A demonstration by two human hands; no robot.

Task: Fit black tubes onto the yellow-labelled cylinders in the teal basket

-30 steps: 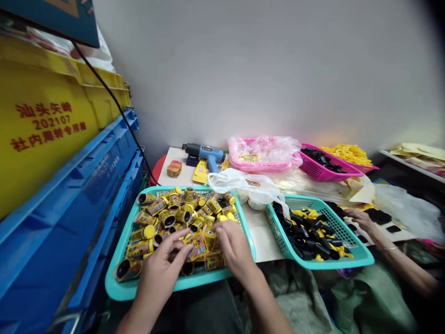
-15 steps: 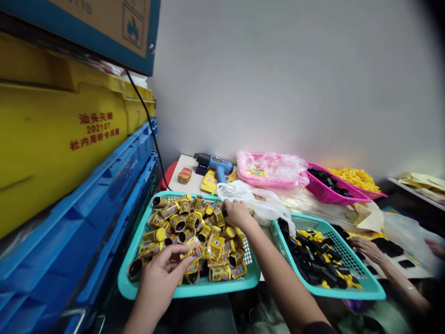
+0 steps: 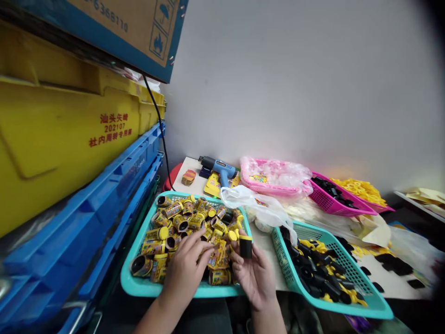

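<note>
My right hand (image 3: 255, 278) holds a small black cylinder with a yellow cap (image 3: 245, 248) upright, over the right rim of the left turquoise basket (image 3: 137, 232). My left hand (image 3: 186, 266) is over the same basket, thumb and fingers pinched on a flat yellow printed sleeve (image 3: 219, 255). Under both hands lies a heap of small yellow printed canisters (image 3: 181, 222) with dark open ends, some with yellow caps showing. The left fingertips partly hide the sleeve's edge.
A second turquoise basket (image 3: 377, 304) holds black and yellow parts. Behind are a blue heat gun (image 3: 222, 168), a white plastic bag (image 3: 248, 199), a pink bag-covered basket (image 3: 278, 188) and magenta baskets (image 3: 325, 197). Yellow and blue crates (image 3: 69, 116) line the left.
My right hand has come back from the basket's far right side with the capped black cylinder. My left hand has shifted right, and the other person's hands at right have left clear view.
</note>
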